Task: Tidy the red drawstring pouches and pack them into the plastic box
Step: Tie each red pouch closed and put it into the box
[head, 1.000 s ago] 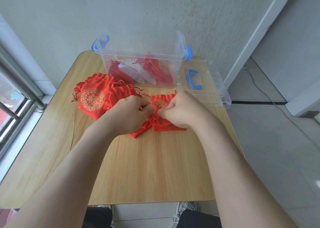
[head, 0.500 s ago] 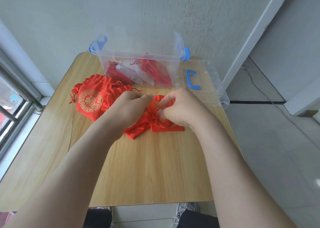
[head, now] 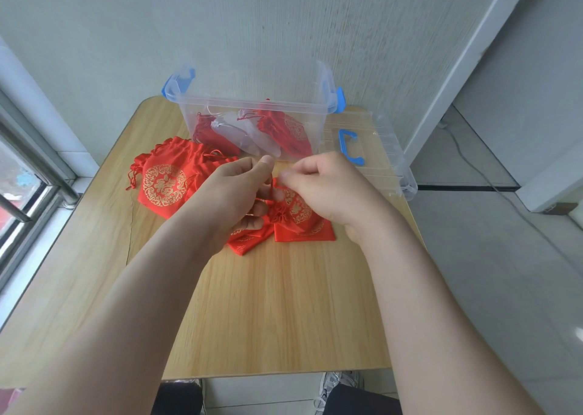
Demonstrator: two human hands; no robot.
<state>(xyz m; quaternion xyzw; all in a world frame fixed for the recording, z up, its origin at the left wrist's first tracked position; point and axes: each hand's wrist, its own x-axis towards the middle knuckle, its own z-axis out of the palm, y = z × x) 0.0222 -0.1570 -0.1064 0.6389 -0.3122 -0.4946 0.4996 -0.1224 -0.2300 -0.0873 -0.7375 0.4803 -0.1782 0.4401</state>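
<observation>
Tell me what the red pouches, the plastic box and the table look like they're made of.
Red pouches: probably satin-like fabric, since they shine softly and gather into folds, with gold printed emblems. Plastic box: clear, glossy hard plastic, contents visible through it, blue clips. Table: wood-grain top, matte; could be laminate rather than solid wood.

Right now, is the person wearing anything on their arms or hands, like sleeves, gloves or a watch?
No. The left hand and right hand are bare: no gloves, rings or watch showing. The left forearm and right forearm have no sleeves.
</observation>
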